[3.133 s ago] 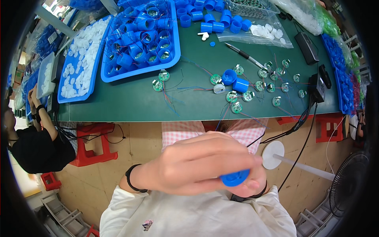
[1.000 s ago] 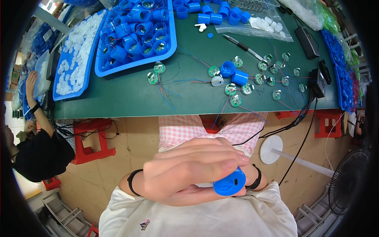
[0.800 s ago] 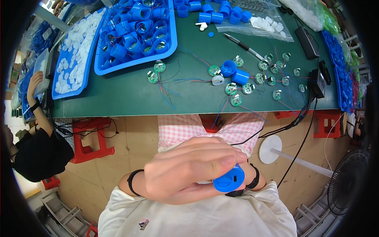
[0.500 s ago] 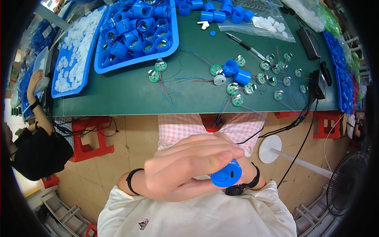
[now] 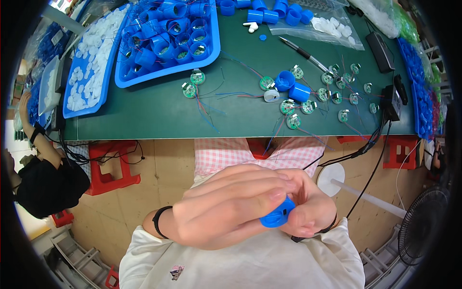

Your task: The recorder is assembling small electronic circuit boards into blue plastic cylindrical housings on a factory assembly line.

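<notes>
Above my lap, my left hand [image 5: 226, 207] is closed around a small blue plastic cylindrical housing [image 5: 273, 218]. Its rounded end shows, with a small dark slot in it; the rest is hidden by my fingers. My right hand [image 5: 312, 204] curls in from the right, its thumb against the slotted end. What its other fingers touch behind the left hand is hard to see. On the green table beyond, two blue tube housings [image 5: 299, 92] lie among round green circuit boards [image 5: 293, 121] with thin red and blue wires.
A blue tray [image 5: 215, 57] full of blue housings sits at the back left, beside a tray of white pieces [image 5: 89, 70]. A pen [image 5: 308, 57], a plastic bag [image 5: 353, 41] and a black box [image 5: 392, 103] lie rightward. A co-worker's arm [image 5: 48, 144] reaches in at left; a fan [image 5: 423, 226] stands right.
My right hand has come up and around, so its thumb now presses at the slotted end of the blue housing. The housing has turned slightly and is more covered.
</notes>
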Motion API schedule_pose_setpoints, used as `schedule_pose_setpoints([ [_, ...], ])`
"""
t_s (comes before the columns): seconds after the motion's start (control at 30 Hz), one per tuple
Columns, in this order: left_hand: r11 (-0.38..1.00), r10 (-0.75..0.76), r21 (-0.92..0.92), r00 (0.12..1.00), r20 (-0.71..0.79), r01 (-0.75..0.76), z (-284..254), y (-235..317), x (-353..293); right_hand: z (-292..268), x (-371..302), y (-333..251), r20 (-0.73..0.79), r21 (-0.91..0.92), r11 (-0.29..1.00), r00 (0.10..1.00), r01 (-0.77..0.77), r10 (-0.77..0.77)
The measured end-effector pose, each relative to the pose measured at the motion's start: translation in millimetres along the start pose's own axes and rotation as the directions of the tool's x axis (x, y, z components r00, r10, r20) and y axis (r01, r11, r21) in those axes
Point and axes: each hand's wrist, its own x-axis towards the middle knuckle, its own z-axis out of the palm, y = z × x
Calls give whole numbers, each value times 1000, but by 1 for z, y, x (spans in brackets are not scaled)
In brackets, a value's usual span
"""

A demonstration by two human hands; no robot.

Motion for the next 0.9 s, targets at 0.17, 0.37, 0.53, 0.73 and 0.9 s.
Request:
schedule_pose_setpoints([
  [0.17,999,34,-1,997,-66,-34,7,-3,-3,-5,-2,5,20,70,997,1000,-24,22],
  [0.37,998,59,-5,983,-175,-60,15,0,-4,-5,-2,6,99,56,998,995,-11,6],
  [0.53,998,29,-60,997,-66,-33,6,-5,-4,-9,-1,7,68,101,994,997,-42,35],
  [0.73,975,-87,-205,996,27,91,-3,-6,-3,-6,4,10,48,102,994,998,-41,37],
  [0.9,936,-78,-342,996,47,90,-6,-5,0,-13,5,19,175,279,960,983,2,-52],
])
